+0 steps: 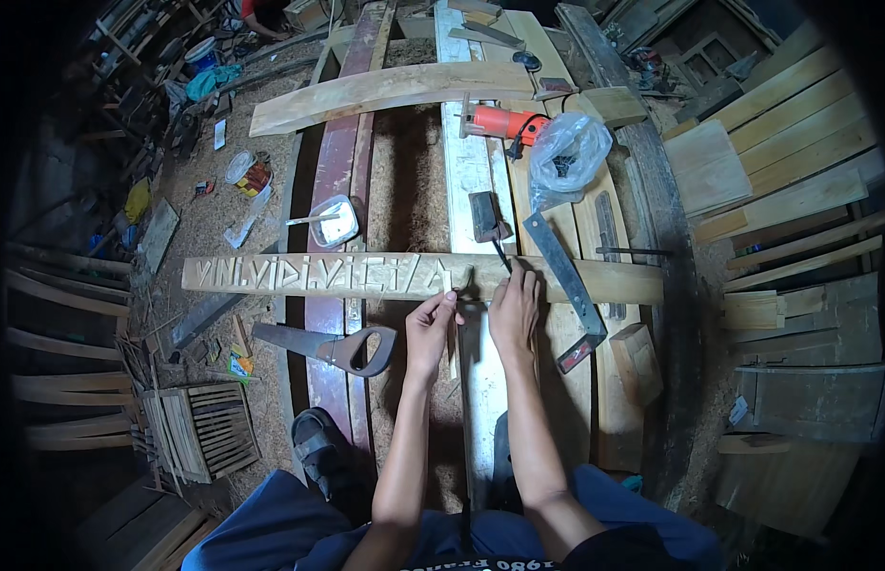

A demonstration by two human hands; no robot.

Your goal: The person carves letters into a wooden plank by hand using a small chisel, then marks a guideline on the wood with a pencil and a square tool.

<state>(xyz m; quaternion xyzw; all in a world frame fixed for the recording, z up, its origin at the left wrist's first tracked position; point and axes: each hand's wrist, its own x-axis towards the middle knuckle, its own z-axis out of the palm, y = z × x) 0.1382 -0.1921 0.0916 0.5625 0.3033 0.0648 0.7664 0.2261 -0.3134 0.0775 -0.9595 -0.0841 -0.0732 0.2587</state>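
Note:
A long pale wooden board [595, 283] lies across the beams in front of me, with letters of thin wooden strips [295, 273] along its left and middle part. My left hand [429, 328] pinches a small wooden strip [448, 281] at the board's near edge, by the last letter. Just right of it, my right hand [515, 309] rests over the board, its fingers closed round a slim dark tool [501, 253] whose kind I cannot make out. Beyond that tool sits a small dark block [483, 215]. A handsaw [333, 346] lies left of my left hand.
Right of my hands lie a try square [568, 271] and a wood block [636, 364]. Farther off are a plastic bag [568, 152], an orange power tool [504, 124] and a curved plank [395, 92]. A tub of white paste [335, 222] holds a stick. Sawdust covers the floor.

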